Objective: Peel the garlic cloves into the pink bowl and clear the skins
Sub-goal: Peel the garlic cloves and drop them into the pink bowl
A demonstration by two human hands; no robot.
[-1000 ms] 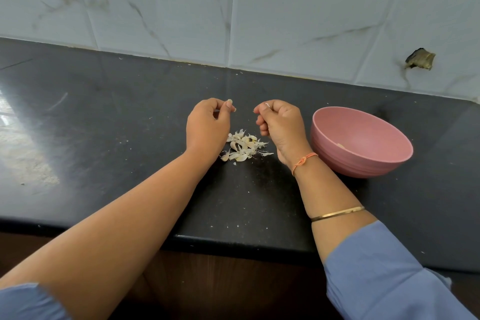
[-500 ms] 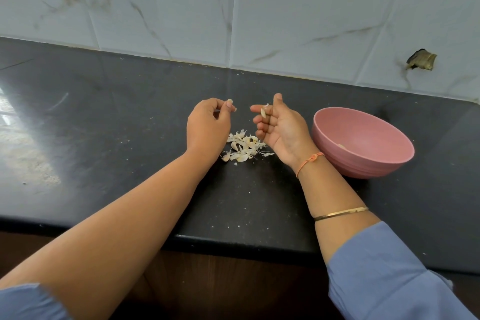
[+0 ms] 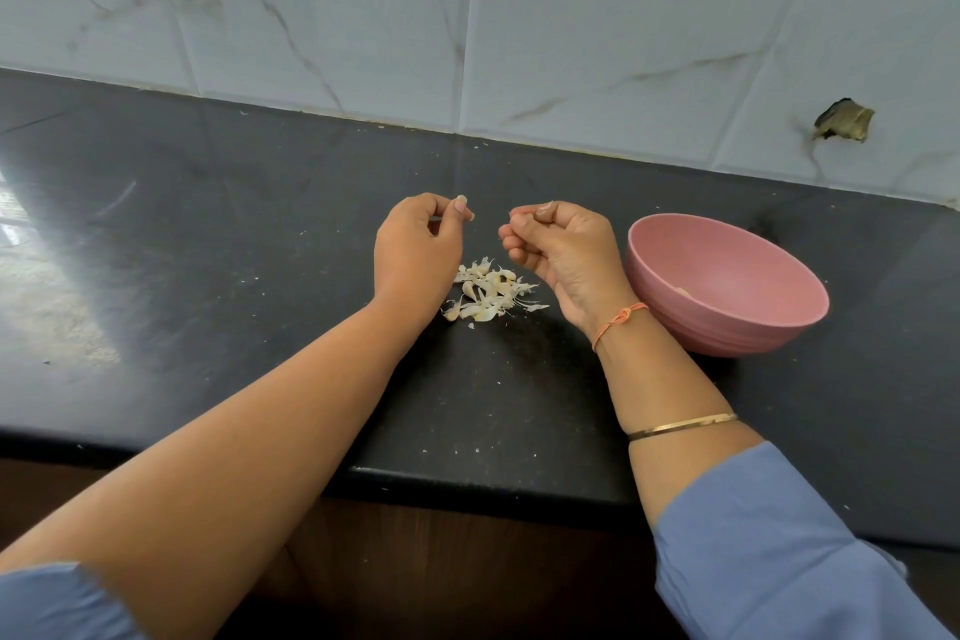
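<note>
The peeling looks well under way but not finished, and the clearing has not begun. One loose heap of garlic skins [image 3: 488,295] lies on the dark countertop [image 3: 208,250] between the two wrists. The papery scraps overlap too much to be counted singly, and a few stray flecks sit scattered nearer the counter's front edge. The one pink bowl [image 3: 737,338] stands on the counter just to the right of the right hand [image 3: 563,250], apart from the heap. Inside it only one pale bit [image 3: 683,292] shows above the near wall, likely a peeled clove; whatever else is in the bowl is hidden by its side. The right hand hovers over the heap with fingers curled in, thumb and forefinger pinching one small pale piece [image 3: 544,208]. Whether that is a clove or a strip of skin cannot be told. The left hand [image 3: 418,250] is raised beside it, a little apart, thumb tip against forefinger and the other fingers curled. Whether anything is held in that pinch cannot be told. No whole unpeeled clove shows on the counter, so this piece may be among the last. What remains, by this judgement, is to drop any clove into the bowl and gather up the one heap and its stray flecks.
</note>
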